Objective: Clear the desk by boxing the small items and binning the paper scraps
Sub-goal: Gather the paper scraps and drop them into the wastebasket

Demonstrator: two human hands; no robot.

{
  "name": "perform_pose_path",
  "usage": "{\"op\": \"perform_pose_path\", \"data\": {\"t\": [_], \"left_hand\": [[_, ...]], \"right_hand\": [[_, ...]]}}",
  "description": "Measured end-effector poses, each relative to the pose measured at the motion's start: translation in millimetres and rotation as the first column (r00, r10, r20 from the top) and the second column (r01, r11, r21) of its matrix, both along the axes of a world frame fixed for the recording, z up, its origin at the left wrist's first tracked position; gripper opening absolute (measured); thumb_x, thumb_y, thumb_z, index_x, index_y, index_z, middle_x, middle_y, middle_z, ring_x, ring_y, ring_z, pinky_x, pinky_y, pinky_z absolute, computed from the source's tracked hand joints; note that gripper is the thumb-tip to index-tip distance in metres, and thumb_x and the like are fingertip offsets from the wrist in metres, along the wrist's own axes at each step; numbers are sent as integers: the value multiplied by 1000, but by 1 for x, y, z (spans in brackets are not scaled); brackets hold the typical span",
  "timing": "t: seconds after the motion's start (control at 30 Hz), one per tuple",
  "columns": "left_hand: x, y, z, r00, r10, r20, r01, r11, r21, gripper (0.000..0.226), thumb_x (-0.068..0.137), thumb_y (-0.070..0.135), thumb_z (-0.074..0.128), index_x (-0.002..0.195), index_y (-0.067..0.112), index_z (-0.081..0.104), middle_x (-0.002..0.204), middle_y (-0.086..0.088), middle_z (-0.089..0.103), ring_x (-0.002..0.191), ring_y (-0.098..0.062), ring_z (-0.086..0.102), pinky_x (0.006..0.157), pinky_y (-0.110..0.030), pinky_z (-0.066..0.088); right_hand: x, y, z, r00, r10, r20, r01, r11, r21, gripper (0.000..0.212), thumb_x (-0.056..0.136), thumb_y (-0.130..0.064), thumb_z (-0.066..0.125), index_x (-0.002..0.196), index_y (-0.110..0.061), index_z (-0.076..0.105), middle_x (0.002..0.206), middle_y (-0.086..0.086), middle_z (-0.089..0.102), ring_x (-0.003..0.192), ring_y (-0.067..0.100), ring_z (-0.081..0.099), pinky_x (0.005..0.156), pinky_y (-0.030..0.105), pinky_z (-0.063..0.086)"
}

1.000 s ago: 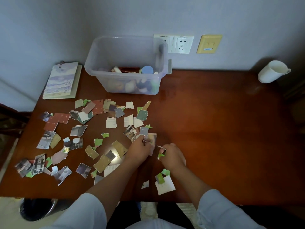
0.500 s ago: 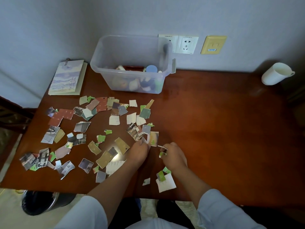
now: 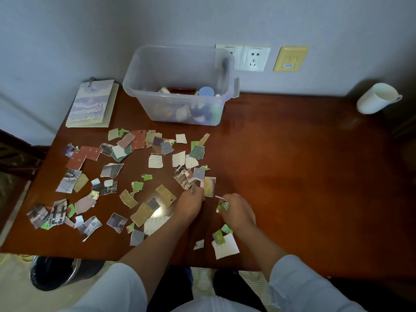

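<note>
The brown desk (image 3: 304, 176) fills most of the view. The paper scraps (image 3: 156, 161) lie loose over its left half, from 9 o'clock to the middle, and some overlap; they lie between the hands and the clear box (image 3: 180, 68). This box stands at 12 o'clock against the wall, with the small items (image 3: 191, 109) inside. A dark bin (image 3: 56, 273) stands on the floor at 7 o'clock, partly under the desk edge. A notebook (image 3: 92, 104) lies at 10 o'clock and a white cup (image 3: 376, 99) at 2 o'clock. Near the middle, the left hand (image 3: 190, 204) pinches a grey scrap (image 3: 194, 188) with curled fingers. Just beside it, the right hand (image 3: 238, 212) is curled round green and white pieces (image 3: 222, 206).
</note>
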State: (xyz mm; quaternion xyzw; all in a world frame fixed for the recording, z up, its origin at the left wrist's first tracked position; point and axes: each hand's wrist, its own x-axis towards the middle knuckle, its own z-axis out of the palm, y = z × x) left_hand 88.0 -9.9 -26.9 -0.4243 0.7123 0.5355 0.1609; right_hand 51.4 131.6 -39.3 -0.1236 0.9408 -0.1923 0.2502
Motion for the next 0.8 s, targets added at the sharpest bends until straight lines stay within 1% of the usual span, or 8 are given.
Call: {"op": "perform_pose_path", "data": {"t": [0.1, 0.27, 0.33, 0.4, 0.5, 0.57, 0.67, 0.8], "left_hand": [[0, 0, 0, 999, 30, 20, -30, 1000, 6, 32, 87, 36, 45, 69, 12, 57, 77, -10, 57, 79, -26, 53, 71, -35, 38], [0, 0, -1, 999, 37, 40, -37, 999, 7, 38, 86, 42, 54, 87, 5, 64, 84, -8, 61, 81, -22, 58, 71, -33, 41], [-1, 0, -1, 998, 30, 48, -31, 1000, 4, 31, 85, 42, 57, 80, 12, 60, 81, -4, 60, 80, -20, 58, 71, -33, 42], [-2, 1, 0, 999, 15, 45, -15, 1000, -9, 26, 85, 40, 59, 74, 17, 55, 75, 0, 58, 74, -15, 56, 70, -31, 42], [-2, 1, 1, 998, -56, 29, 58, 997, -53, 22, 82, 36, 62, 70, 20, 54, 71, 2, 58, 72, -16, 58, 68, -31, 44], [-2, 2, 1, 984, -174, 40, 177, 978, -113, 21, 78, 38, 62, 70, 20, 55, 74, 1, 62, 76, -20, 61, 70, -33, 48], [-2, 7, -3, 936, -347, 68, 353, 904, -242, 19, 69, 40, 59, 71, 21, 56, 74, 1, 62, 76, -21, 61, 71, -36, 52], [-5, 16, -5, 864, -498, 70, 485, 788, -380, 11, 76, 37, 61, 82, 27, 61, 82, 6, 66, 81, -16, 62, 70, -31, 54]], "right_hand": [[-5, 0, 1, 1000, 22, 5, -22, 1000, 18, 12, 87, -19, 66, 96, -27, 68, 101, -3, 60, 89, 21, 61, 64, 27, 43], [-8, -3, 1, 999, 48, 24, -49, 997, 58, 13, 90, -16, 62, 97, -24, 70, 102, 0, 59, 89, 22, 60, 64, 27, 42], [-8, -4, 2, 999, 45, 29, -46, 997, 58, 13, 90, -16, 62, 96, -24, 70, 102, 0, 58, 90, 22, 61, 65, 27, 43], [-10, -3, 3, 999, 27, 44, -29, 999, 44, 11, 89, -16, 63, 89, -26, 67, 102, 0, 59, 90, 21, 60, 65, 27, 44], [-11, 2, 2, 990, -96, 100, 101, 994, -44, 16, 86, -18, 65, 77, -28, 57, 95, -6, 62, 83, 17, 60, 58, 26, 43], [-10, 5, 2, 969, -194, 155, 212, 971, -108, 19, 85, -21, 66, 74, -28, 53, 88, -9, 62, 80, 16, 60, 56, 26, 43], [-8, 6, 4, 917, -308, 252, 354, 921, -164, 16, 84, -20, 65, 75, -26, 54, 80, -3, 66, 74, 19, 65, 59, 31, 48], [-11, 9, 8, 820, -425, 384, 531, 815, -231, 10, 84, -12, 64, 84, -20, 59, 68, 3, 67, 53, 12, 60, 50, 28, 47]]}}
